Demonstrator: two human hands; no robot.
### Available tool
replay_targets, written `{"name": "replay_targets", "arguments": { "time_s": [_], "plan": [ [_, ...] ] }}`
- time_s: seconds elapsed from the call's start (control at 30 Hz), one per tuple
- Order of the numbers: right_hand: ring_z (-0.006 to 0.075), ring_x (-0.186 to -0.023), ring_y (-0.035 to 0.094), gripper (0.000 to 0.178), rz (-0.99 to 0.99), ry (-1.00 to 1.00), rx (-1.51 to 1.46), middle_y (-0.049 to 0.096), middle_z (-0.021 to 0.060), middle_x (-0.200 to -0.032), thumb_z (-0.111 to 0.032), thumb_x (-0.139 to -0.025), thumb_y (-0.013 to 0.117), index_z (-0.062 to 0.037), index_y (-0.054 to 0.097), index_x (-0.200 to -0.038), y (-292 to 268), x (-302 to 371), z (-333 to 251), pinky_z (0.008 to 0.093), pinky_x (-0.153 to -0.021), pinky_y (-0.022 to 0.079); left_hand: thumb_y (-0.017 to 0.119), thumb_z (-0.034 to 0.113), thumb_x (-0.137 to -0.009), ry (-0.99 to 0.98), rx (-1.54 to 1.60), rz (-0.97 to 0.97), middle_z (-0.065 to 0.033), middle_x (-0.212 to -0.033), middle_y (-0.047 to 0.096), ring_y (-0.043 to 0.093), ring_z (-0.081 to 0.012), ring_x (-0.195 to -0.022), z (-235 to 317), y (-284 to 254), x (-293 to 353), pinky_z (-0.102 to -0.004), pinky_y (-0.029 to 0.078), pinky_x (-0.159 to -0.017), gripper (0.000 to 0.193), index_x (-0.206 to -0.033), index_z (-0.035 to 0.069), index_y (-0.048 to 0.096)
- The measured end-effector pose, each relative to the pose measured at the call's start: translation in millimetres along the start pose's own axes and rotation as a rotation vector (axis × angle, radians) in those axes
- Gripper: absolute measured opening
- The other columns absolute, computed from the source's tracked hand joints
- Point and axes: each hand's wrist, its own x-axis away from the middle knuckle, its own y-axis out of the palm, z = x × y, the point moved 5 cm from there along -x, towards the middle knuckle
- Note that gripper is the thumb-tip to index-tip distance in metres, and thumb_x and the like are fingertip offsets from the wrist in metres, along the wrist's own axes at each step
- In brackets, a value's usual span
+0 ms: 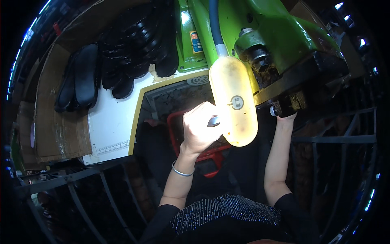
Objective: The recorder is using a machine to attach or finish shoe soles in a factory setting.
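For you: glare on the yellow lamp [234, 118], your left hand [200, 127] beside it bleached, deep shadow below, fisheye bending farthest out.

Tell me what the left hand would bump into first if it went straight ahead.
Probably the yellow oblong lamp, right beside the left hand. Depth is unclear, though; it might pass beneath, toward the green machine.
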Motion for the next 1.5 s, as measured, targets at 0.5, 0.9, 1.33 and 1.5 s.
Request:
{"name": "replay_targets", "arguments": {
  "time_s": [0.5,0.9,1.33,1.5],
  "plan": [
    [0.0189,-0.098,0.058,0.049,-0.036,0.151,0.054,0.06,0.0064,-0.105,0.009,-0.069,0.05,-0.0014,0.053,-0.117,51,31,37,0.0302,-0.088,0.046,0.085,0.006,-0.06,-0.491,0.392,-0.086,-0.0037,-0.066,0.063,0.06,-0.0082,-0.057,-59,-50,15,-0.0192,0.045,-0.051,0.026,-0.072,0.0,0.062],
    [0.0256,-0.107,0.053,0.033,-0.503,-0.152,1.594,0.065,0.0071,-0.093,-0.029,-0.067,0.076,-0.0055,0.068,-0.089,109,51,-26,0.0441,-0.102,0.027,0.083,0.023,-0.063,0.231,-0.177,-0.121,-0.005,-0.07,0.063,0.06,-0.0203,-0.057,32,-17,20,-0.0288,0.049,-0.051,0.028,-0.075,0.005,0.065],
    [0.0127,-0.072,0.059,0.008,0.421,-0.204,1.231,0.064,0.0074,-0.079,-0.001,-0.084,0.058,0.0013,0.065,-0.082,49,41,-48,0.0248,-0.067,0.047,0.087,0.021,-0.058,0.08,-0.137,-0.212,-0.0047,-0.057,0.056,0.051,-0.0157,-0.046,49,-22,24,-0.024,0.039,-0.043,0.032,-0.069,0.004,0.062],
    [0.0138,-0.092,0.056,0.032,0.109,0.006,0.925,0.06,0.0092,-0.108,-0.022,-0.096,0.05,0.0018,0.057,-0.116,7,41,-45,0.0252,-0.086,0.042,0.088,0.019,-0.056,-0.19,0.016,-0.176,-0.0085,-0.069,0.065,0.063,-0.0176,-0.058,23,-29,25,-0.0251,0.05,-0.054,0.037,-0.074,-0.001,0.063]
  ]
}}
